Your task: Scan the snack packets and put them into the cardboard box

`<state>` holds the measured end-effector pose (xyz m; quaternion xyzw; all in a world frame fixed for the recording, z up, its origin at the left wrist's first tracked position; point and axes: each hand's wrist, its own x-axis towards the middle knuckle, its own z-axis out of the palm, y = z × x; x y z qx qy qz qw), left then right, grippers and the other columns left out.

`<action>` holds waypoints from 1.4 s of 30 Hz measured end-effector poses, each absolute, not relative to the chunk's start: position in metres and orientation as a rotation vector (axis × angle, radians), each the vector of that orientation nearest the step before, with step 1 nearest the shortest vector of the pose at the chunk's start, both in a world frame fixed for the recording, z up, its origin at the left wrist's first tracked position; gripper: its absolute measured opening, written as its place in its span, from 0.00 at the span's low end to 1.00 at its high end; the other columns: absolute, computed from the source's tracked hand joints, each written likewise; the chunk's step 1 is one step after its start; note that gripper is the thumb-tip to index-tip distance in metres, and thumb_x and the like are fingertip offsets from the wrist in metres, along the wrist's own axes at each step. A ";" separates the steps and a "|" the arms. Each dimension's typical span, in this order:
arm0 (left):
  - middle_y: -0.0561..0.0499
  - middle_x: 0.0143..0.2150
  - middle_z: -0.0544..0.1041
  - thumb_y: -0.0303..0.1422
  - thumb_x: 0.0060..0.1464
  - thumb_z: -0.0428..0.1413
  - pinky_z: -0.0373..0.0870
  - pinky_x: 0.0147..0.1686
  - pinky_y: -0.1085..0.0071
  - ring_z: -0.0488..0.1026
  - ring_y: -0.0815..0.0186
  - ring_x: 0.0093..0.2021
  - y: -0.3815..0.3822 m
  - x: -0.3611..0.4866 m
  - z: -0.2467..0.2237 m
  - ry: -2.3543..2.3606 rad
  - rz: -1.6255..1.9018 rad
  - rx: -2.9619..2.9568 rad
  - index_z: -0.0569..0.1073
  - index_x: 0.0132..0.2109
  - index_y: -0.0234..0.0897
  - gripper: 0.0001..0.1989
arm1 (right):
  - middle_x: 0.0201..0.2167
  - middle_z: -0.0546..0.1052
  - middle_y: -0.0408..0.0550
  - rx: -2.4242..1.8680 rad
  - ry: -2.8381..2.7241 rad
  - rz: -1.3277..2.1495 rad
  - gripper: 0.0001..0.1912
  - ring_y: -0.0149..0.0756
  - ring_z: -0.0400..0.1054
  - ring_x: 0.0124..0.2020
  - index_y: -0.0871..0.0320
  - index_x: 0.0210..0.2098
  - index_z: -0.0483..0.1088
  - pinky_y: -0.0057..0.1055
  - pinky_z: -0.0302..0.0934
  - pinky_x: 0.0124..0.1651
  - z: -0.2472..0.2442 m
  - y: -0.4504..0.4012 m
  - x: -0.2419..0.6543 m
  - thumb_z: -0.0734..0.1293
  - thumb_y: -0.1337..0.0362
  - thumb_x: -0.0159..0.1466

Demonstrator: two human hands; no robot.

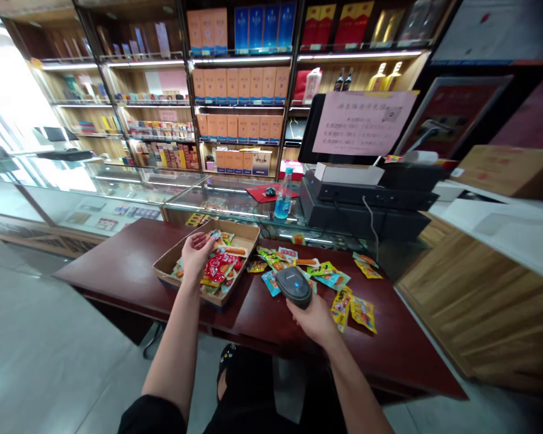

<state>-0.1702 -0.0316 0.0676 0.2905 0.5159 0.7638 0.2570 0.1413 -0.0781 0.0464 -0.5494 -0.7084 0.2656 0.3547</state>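
My left hand [196, 253] is over the left side of a shallow cardboard box [164, 269]. Its fingers are loosely curled, with the thumb apart from them beside a small snack packet [216, 235]; I see nothing gripped. Inside the box lie many small wrapped snacks, among them a shiny red packet [219, 267] and an orange sausage-like stick [233, 251]. My right hand [317, 319] is wrapped round a dark barcode scanner [294, 286], held above the table. Loose snack packets lie around the scanner, including a yellow packet [362, 313] and a blue-green one [333, 278].
The dark red table [131, 253] stands against a glass display counter [208, 196]. On the counter are a blue drink bottle [283, 196], a mouse [270, 191] and a monitor with a pink notice [362, 123]. Shelves of boxed goods [239, 84] line the back wall.
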 end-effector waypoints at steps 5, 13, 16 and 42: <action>0.44 0.41 0.77 0.40 0.36 0.69 0.75 0.42 0.65 0.77 0.64 0.39 -0.033 -0.156 0.050 1.447 1.971 0.900 0.72 0.41 0.32 0.26 | 0.24 0.80 0.49 -1.405 -1.821 0.709 0.11 0.50 0.78 0.37 0.56 0.35 0.76 0.36 0.69 0.35 0.045 -0.079 0.139 0.67 0.59 0.55; 0.46 0.37 0.78 0.38 0.45 0.64 0.72 0.38 0.70 0.75 0.64 0.37 -0.025 -0.049 0.036 1.491 1.567 1.399 0.74 0.41 0.34 0.17 | 0.27 0.81 0.51 -1.504 -1.736 0.675 0.15 0.49 0.77 0.37 0.59 0.40 0.76 0.36 0.69 0.35 0.036 -0.081 0.176 0.67 0.58 0.56; 0.47 0.38 0.78 0.33 0.49 0.60 0.71 0.37 0.70 0.75 0.63 0.38 -0.026 -0.006 0.027 1.434 1.307 1.713 0.75 0.41 0.36 0.11 | 0.30 0.81 0.53 -1.543 -1.717 0.616 0.15 0.49 0.77 0.39 0.60 0.40 0.76 0.36 0.68 0.38 0.038 -0.083 0.197 0.66 0.59 0.56; 0.40 0.52 0.74 0.34 0.43 0.63 0.60 0.56 0.58 0.65 0.50 0.56 0.003 0.078 -0.001 0.983 0.209 2.751 0.74 0.49 0.37 0.23 | 0.14 0.73 0.44 -1.580 -1.695 0.807 0.09 0.38 0.72 0.20 0.56 0.21 0.70 0.30 0.65 0.27 0.035 -0.063 0.238 0.66 0.60 0.55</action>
